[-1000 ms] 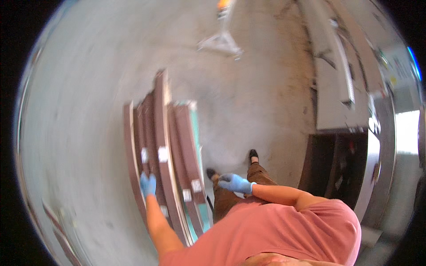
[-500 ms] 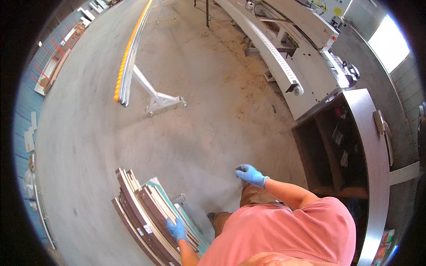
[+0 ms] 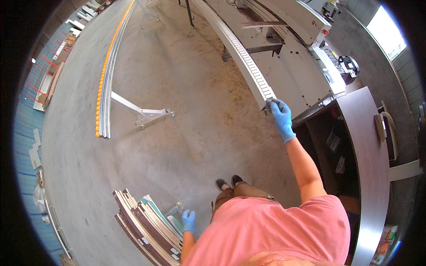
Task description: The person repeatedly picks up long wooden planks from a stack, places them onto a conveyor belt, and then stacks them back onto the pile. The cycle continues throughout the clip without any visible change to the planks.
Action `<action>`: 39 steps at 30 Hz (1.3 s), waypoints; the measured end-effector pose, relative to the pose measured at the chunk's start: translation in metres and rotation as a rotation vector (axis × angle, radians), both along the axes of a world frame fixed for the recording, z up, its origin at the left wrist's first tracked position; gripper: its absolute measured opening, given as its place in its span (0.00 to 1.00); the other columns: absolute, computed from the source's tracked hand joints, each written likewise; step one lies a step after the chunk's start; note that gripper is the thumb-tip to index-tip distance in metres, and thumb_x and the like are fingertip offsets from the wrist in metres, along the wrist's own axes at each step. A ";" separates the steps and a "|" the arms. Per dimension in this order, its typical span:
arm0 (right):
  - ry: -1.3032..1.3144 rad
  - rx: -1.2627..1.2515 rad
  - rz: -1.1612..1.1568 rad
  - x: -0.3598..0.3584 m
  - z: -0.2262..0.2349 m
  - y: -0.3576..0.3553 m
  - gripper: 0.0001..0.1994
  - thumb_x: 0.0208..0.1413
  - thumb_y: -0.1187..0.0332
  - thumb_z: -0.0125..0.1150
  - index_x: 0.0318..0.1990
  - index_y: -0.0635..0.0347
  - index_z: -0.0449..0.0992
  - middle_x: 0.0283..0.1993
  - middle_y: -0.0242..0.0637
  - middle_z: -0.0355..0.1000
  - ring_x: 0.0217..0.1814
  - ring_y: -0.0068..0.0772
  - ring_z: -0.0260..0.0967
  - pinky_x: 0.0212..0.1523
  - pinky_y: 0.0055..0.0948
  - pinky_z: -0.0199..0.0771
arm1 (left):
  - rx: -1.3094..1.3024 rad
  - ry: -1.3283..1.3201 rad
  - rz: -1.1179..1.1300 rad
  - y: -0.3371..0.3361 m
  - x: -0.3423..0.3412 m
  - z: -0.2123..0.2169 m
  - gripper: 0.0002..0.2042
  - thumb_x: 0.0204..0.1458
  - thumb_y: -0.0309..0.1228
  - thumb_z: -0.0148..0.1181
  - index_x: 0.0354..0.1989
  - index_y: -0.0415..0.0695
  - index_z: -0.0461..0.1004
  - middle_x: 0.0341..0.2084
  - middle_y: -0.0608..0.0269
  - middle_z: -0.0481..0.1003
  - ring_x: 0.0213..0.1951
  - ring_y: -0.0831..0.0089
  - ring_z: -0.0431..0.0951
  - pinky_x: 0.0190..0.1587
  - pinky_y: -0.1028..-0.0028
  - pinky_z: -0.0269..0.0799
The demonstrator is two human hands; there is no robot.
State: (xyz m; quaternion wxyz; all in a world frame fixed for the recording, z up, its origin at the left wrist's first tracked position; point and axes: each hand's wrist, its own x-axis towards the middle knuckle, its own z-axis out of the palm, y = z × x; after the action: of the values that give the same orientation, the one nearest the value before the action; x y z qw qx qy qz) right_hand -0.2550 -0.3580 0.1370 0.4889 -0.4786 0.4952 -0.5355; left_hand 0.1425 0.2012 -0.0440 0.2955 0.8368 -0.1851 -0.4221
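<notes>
Along the far left edge of the head view, blue wall panels [image 3: 27, 111] and stacked pale pieces [image 3: 34, 146] run beside the concrete floor [image 3: 186, 115]. Further right, a long roller track [image 3: 104, 84] with orange rollers curves across the floor on a metal stand [image 3: 146, 116].

Low in the view, a stack of dark and pale panels [image 3: 144, 228] stands on edge on the floor, with a greenish sheet [image 3: 155, 212] showing along its right side. The person's left hand [image 3: 188, 220], in a blue glove, hangs just beside the right end of that stack; its fingers point down and lie close together, and whether they touch the panels cannot be told. Two dark shoes [image 3: 227, 181] stand on the floor just right of it, above the pink shirt [image 3: 266, 230].

The right arm reaches up and away from the body. The right hand [image 3: 281, 119], also gloved in blue, rests at the near end of a long white conveyor rail [image 3: 242, 55] with a ribbed strip along it. Its fingers [image 3: 274, 103] curl over the rail's end, pinched narrow on it. Behind the rail stands a large white machine [image 3: 301, 53] with a small motor [image 3: 348, 65].

At the right, a dark brown cabinet [image 3: 364, 146] with open shelves [image 3: 333, 146] stands close to the person, its top bending down the edge of the view.
</notes>
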 end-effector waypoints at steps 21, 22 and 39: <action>-0.409 0.388 -0.214 -0.060 -0.037 -0.369 0.24 0.62 0.48 0.70 0.54 0.57 0.76 0.49 0.42 0.80 0.48 0.41 0.80 0.46 0.38 0.81 | -0.020 0.249 0.077 -0.162 -0.096 0.022 0.07 0.60 0.35 0.64 0.35 0.45 0.79 0.25 0.75 0.69 0.28 0.82 0.66 0.31 0.73 0.64; -0.420 0.414 -0.191 -0.064 -0.041 -0.384 0.26 0.61 0.46 0.70 0.55 0.57 0.76 0.50 0.44 0.79 0.48 0.42 0.79 0.47 0.39 0.81 | -0.026 0.204 -0.004 -0.167 -0.106 0.028 0.08 0.60 0.35 0.64 0.32 0.45 0.76 0.24 0.75 0.67 0.28 0.81 0.65 0.32 0.72 0.64; -0.500 0.376 0.033 -0.131 -0.112 -0.429 0.17 0.69 0.60 0.57 0.54 0.64 0.79 0.54 0.49 0.81 0.53 0.49 0.80 0.56 0.47 0.81 | 0.310 -0.005 0.023 -0.154 -0.163 0.062 0.27 0.55 0.49 0.60 0.58 0.42 0.76 0.50 0.40 0.80 0.54 0.47 0.81 0.58 0.59 0.74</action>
State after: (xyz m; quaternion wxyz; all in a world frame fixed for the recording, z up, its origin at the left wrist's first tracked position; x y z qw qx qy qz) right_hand -0.3865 -0.7874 0.0253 0.6841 -0.2411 0.4421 -0.5277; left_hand -0.0207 0.0471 0.0176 0.1673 0.8755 -0.1088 -0.4401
